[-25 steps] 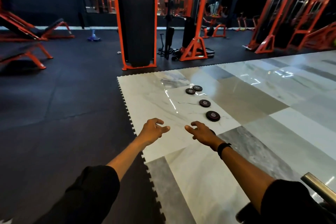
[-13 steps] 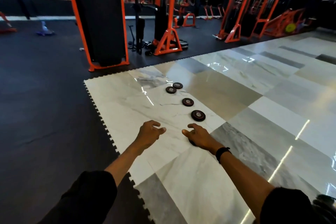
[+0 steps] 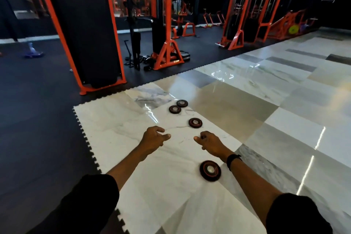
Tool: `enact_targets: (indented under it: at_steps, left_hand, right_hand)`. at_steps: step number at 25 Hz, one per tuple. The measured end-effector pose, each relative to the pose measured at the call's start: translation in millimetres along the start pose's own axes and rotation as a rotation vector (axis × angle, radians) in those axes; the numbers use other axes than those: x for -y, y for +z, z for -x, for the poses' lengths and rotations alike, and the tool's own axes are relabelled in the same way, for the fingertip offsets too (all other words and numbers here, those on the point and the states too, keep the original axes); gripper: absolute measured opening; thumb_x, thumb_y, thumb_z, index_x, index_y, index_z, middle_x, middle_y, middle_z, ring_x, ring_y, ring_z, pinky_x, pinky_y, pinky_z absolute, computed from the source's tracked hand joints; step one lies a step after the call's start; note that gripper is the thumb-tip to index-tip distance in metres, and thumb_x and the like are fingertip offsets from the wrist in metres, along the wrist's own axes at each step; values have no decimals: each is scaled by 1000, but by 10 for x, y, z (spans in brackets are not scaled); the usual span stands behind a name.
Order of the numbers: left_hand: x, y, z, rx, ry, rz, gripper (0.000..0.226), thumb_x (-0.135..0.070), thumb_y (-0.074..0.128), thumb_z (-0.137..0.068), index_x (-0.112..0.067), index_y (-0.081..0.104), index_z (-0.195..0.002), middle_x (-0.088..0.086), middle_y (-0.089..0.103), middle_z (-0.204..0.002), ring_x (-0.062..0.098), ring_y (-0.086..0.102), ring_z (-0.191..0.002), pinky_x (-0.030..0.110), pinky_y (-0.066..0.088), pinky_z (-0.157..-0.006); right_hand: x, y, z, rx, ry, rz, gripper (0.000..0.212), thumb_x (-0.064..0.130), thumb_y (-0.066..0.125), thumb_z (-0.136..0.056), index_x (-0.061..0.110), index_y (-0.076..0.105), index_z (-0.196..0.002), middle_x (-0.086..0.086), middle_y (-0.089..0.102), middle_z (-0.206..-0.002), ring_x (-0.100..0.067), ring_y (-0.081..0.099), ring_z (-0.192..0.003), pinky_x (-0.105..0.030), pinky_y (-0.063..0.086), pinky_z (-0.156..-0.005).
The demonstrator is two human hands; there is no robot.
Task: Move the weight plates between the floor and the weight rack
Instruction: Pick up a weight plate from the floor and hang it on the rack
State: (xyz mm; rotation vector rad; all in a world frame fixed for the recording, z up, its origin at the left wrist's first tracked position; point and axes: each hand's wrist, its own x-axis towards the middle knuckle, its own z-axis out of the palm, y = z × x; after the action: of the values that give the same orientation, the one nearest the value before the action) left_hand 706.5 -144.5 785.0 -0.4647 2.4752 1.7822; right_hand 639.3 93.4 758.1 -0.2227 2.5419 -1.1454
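Several small round black weight plates with red rings lie flat in a row on the marble-look floor. The nearest plate point(image 3: 210, 170) is just under my right forearm. Farther off lie one plate point(image 3: 195, 122) and a touching pair point(image 3: 175, 109), point(image 3: 182, 103). My left hand point(image 3: 153, 137) reaches forward over bare floor, fingers loosely curled, holding nothing. My right hand point(image 3: 209, 142) reaches forward beside it, fingers loosely curled. A dark sliver shows at its fingertips; I cannot tell what it is. No weight rack shows nearby.
Black rubber flooring point(image 3: 38, 119) borders the pale tiles on the left with a jigsaw edge. An orange-framed black pad point(image 3: 83, 30) and an orange machine point(image 3: 167, 51) stand ahead. More orange rigs point(image 3: 247, 15) line the back right.
The view has moved forward along the row of plates. The plate that my right hand covered now lies nearer, under my forearm. Both hands have stayed out in front, empty.
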Motion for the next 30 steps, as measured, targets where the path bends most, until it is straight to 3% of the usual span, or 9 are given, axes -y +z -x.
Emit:
enact_targets:
  at_steps: [2,4,6,10,14,17,22,24,30]
  left_hand:
    - [-310,68,-530,9,44,-31,41,-28,76,-85,-8,61,-116,17,73,-103,22,65,-79,23,44,-58]
    - [-516,244,-997,19,73,-24,39,-27,75,-86,-8,61,-116,16,73,-102,21,65,-79,22,44,-58]
    - [-607,413,-1268,29,80,-11,39,-26,75,-85,-7,61,-117,16,72,-102,21,65,-78,22,44,-57]
    - [-543,913,-1915,124,21,-27,41,-27,76,-85,-7,61,-117,15,72,-102,21,66,-80,23,44,-58]
    - [-634,1321,-2641,216,7,-47,41,-27,75,-86,-7,60,-118,16,71,-105,24,67,-85,25,45,-60]
    - [-756,1607,-3301,264,28,-58,42,-26,75,-86,-6,60,-120,16,71,-105,29,70,-91,27,46,-64]
    - [-880,1842,-4450,291,-30,-50,44,-24,74,-87,-4,59,-122,19,71,-107,26,67,-84,24,46,-58]
    - [-915,1826,-4905,292,-84,-42,45,-25,75,-86,-5,59,-123,17,70,-107,24,66,-83,24,44,-56]
    - [-975,1699,-5979,261,-201,-48,50,-28,78,-82,-7,58,-123,16,68,-106,20,63,-77,23,42,-53]
  right_hand:
    - [32,-287,-431,-23,14,14,63,51,57,-94,9,46,-140,-15,62,-126,-29,60,-115,-35,45,-95]
    - [-40,-587,-806,-69,4,24,65,50,58,-93,9,45,-142,-16,62,-130,-31,58,-122,-39,45,-102]
    - [-133,-802,-1058,-96,26,11,61,49,59,-93,9,48,-139,-18,63,-129,-33,57,-122,-43,43,-105]
    - [-534,-1125,-1529,-75,138,-53,62,49,58,-94,9,45,-140,-15,62,-131,-29,59,-116,-36,46,-94]
    - [-910,-1308,-1963,-101,224,-58,56,46,56,-96,5,48,-135,-18,60,-130,-36,61,-113,-48,46,-102]
    - [-986,-1513,-2469,-128,270,-76,66,52,57,-93,10,43,-142,-15,59,-133,-31,60,-117,-39,47,-98]
    - [-826,-1768,-3598,-102,252,-88,68,53,61,-90,14,42,-142,-13,60,-129,-28,60,-118,-29,44,-84]
    - [-788,-1891,-4095,-93,264,-114,66,52,63,-89,14,43,-141,-13,61,-128,-29,60,-117,-31,46,-86]
    - [-753,-2098,-5154,-131,322,-303,52,43,68,-90,13,48,-127,-11,65,-97,-22,60,-89,-27,42,-70]
